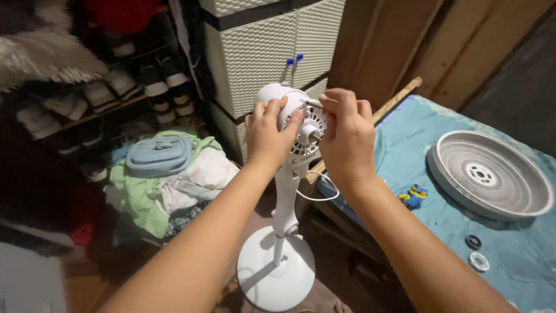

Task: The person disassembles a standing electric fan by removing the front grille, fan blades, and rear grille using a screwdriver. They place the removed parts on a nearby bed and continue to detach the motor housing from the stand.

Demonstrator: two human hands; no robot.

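My left hand (267, 132) grips the fan motor (295, 124) steady (grille (491, 174) off, on the bed's far edge) while my right hand (346, 136) pinches its front.

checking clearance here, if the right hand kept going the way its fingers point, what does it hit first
The right hand points left, onto the white fan motor housing, which its fingers already touch. Past that sits the left hand, gripping the housing's other side. Depth between them is hard to judge.

both forearms are bare to the frame edge, and the hands (307, 136) wear no gloves, rings or watch.
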